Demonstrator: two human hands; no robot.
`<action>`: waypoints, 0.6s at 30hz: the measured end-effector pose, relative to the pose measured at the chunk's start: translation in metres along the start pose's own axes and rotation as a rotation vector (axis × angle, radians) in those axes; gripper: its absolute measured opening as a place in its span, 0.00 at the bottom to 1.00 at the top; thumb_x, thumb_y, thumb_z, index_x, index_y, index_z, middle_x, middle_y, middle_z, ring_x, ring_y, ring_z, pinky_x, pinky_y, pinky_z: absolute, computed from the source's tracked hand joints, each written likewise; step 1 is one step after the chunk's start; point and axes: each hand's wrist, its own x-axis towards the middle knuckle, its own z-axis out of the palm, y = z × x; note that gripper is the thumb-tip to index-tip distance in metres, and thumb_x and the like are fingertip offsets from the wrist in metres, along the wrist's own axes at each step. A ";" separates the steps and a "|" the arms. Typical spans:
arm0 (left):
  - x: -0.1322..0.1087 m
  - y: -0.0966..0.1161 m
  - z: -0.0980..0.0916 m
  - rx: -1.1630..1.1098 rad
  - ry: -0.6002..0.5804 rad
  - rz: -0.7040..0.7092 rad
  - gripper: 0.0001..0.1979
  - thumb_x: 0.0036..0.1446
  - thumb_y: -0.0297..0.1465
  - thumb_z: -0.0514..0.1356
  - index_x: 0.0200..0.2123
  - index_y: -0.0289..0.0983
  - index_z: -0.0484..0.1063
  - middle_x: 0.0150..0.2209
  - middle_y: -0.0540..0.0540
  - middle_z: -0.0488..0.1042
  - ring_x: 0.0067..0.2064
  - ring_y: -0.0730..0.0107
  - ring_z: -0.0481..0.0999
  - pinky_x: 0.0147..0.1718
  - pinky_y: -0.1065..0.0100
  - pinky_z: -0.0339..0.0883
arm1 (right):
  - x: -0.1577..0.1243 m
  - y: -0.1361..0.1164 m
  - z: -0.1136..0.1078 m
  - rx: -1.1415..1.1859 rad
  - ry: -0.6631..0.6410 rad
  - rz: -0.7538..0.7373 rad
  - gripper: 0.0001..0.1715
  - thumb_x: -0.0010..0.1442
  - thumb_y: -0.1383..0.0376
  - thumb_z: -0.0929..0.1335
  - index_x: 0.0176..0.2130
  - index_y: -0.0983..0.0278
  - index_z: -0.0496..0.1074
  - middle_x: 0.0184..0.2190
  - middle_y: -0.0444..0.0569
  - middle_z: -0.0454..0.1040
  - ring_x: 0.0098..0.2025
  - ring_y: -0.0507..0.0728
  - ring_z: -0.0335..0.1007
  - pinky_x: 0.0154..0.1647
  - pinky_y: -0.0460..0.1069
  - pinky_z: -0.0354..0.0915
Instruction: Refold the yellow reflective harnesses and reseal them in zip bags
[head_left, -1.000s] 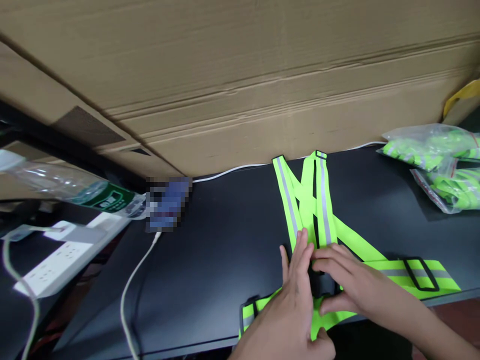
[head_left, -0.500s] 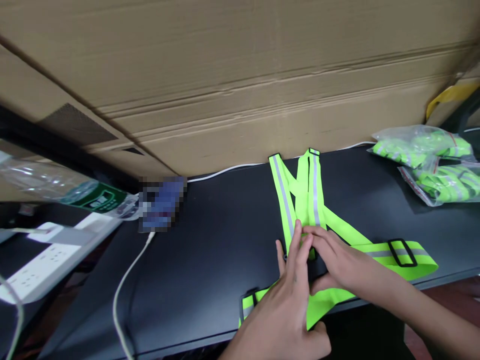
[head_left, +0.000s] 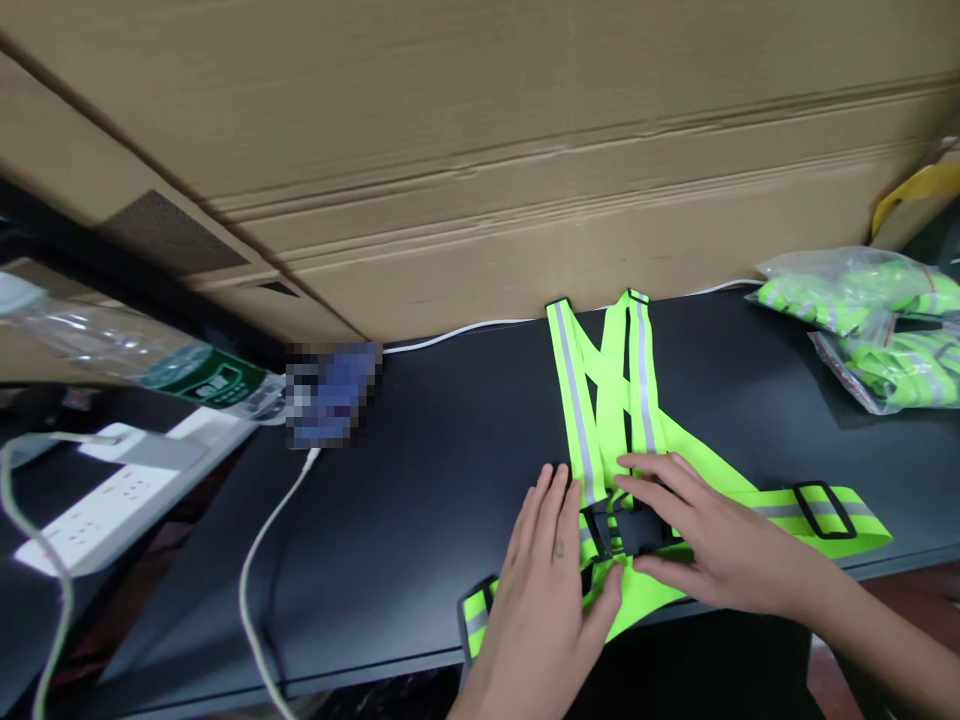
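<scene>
Big cardboard box point(head_left: 480, 150) at the back, black table point(head_left: 420, 500) in front of it. The neon vest point(head_left: 626, 400) lies flat near the table's front edge. Left hand point(head_left: 544, 590) rests flat and open on its lower straps. Right hand point(head_left: 709, 540) has its fingers stretched out over the black buckle point(head_left: 626, 528).

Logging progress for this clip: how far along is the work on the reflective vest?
Done: bagged vests sit far right on the table, and the loose vest lies flat, straps crossed. In hand: left hand and right hand press flat around its black buckle. Left: this vest is unfolded and unbagged.
</scene>
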 end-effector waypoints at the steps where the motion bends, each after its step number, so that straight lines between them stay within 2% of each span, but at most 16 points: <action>1: -0.002 0.000 0.002 0.001 0.024 -0.029 0.36 0.68 0.39 0.54 0.72 0.40 0.40 0.70 0.33 0.55 0.72 0.43 0.54 0.60 0.41 0.67 | -0.002 0.000 0.000 -0.003 -0.003 -0.001 0.33 0.67 0.57 0.67 0.66 0.65 0.58 0.67 0.59 0.60 0.68 0.63 0.58 0.64 0.60 0.66; 3: -0.005 0.001 0.002 -0.014 0.069 -0.078 0.31 0.68 0.39 0.54 0.70 0.40 0.47 0.65 0.34 0.64 0.68 0.45 0.61 0.57 0.45 0.71 | -0.006 0.001 -0.002 -0.028 -0.010 -0.018 0.31 0.68 0.58 0.66 0.66 0.63 0.59 0.70 0.57 0.57 0.69 0.63 0.56 0.65 0.60 0.65; 6: -0.007 0.000 -0.001 -0.026 0.107 -0.101 0.29 0.67 0.39 0.56 0.67 0.40 0.52 0.59 0.36 0.69 0.63 0.46 0.69 0.52 0.48 0.75 | -0.015 0.007 -0.004 -0.078 0.043 -0.029 0.30 0.68 0.60 0.66 0.65 0.63 0.60 0.68 0.58 0.59 0.68 0.63 0.58 0.63 0.61 0.67; 11: -0.007 -0.007 -0.008 -0.022 0.115 0.019 0.27 0.66 0.37 0.59 0.65 0.40 0.57 0.55 0.38 0.73 0.60 0.48 0.71 0.53 0.47 0.74 | -0.033 0.019 -0.001 -0.113 0.155 0.053 0.28 0.67 0.57 0.68 0.62 0.64 0.64 0.55 0.59 0.71 0.56 0.64 0.71 0.53 0.60 0.74; 14: -0.007 -0.011 -0.008 -0.032 0.132 0.119 0.26 0.67 0.37 0.59 0.64 0.40 0.60 0.54 0.38 0.74 0.58 0.48 0.72 0.54 0.46 0.73 | -0.037 0.021 0.001 -0.124 0.123 0.050 0.30 0.67 0.55 0.68 0.63 0.64 0.64 0.52 0.58 0.72 0.54 0.64 0.73 0.50 0.58 0.75; 18: -0.004 -0.012 -0.006 -0.107 0.111 0.186 0.23 0.67 0.33 0.59 0.64 0.40 0.62 0.52 0.37 0.73 0.58 0.50 0.71 0.52 0.52 0.74 | -0.032 0.018 0.002 -0.151 0.107 0.017 0.29 0.68 0.54 0.67 0.61 0.68 0.67 0.49 0.58 0.72 0.50 0.62 0.75 0.49 0.54 0.75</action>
